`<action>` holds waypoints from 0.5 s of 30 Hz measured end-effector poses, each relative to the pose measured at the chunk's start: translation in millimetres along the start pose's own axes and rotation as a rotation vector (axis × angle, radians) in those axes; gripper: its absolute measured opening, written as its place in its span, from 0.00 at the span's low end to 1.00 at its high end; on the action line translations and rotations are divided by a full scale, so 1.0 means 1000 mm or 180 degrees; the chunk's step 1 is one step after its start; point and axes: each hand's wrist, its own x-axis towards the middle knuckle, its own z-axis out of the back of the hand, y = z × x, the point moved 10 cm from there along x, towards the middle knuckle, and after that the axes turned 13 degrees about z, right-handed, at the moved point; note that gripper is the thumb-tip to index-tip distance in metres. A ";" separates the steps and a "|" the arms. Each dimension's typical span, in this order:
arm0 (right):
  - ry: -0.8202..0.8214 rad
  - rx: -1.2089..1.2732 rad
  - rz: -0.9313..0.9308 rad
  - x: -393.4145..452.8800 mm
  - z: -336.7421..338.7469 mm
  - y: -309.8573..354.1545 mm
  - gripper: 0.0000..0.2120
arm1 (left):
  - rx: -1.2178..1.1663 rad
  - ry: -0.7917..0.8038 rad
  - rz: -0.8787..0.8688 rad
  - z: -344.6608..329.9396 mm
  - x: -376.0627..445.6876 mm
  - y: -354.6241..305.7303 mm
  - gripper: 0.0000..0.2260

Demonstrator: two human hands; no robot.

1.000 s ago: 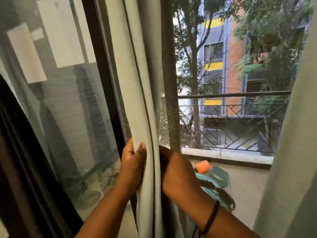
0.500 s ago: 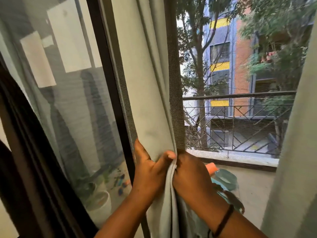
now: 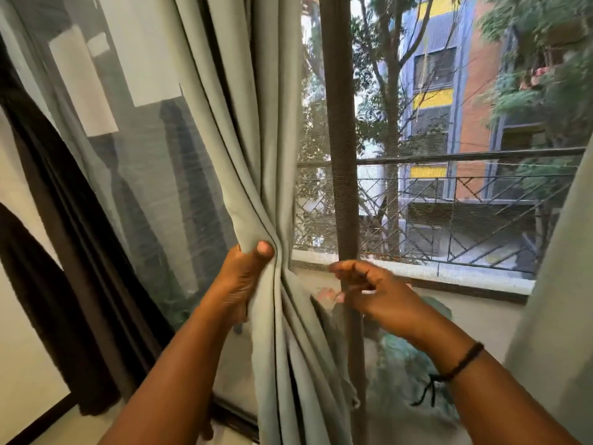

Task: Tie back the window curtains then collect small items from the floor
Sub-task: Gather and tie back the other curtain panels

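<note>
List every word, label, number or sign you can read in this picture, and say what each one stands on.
None: no readable text shows anywhere.
The pale green curtain gripped by the left hand is plain.
The building outside shows only yellow and orange panels, no lettering.
The pale rectangles reflected in the window glass are blank.

Setting, as I read it from my feed: an upper-floor room in a home. Evidence: grey-green fabric curtain hung at a large dark-framed window with mesh screen; balcony railing outside; apartment block opposite, brick and yellow panels, its windows at my level; trees between; dark drape at the left wall
</note>
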 end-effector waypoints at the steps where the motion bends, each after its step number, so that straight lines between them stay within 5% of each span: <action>1: 0.0302 -0.0063 0.0007 0.000 -0.016 -0.004 0.21 | -0.0067 0.0051 0.0048 -0.002 0.000 0.002 0.48; 8: 0.1082 0.0804 -0.0101 -0.006 -0.068 -0.001 0.22 | -0.0392 0.0399 0.0287 -0.008 -0.001 0.009 0.46; 15: 0.0314 -0.0467 0.0277 0.000 -0.028 0.026 0.13 | -0.0180 0.0360 0.0060 -0.003 0.002 0.005 0.46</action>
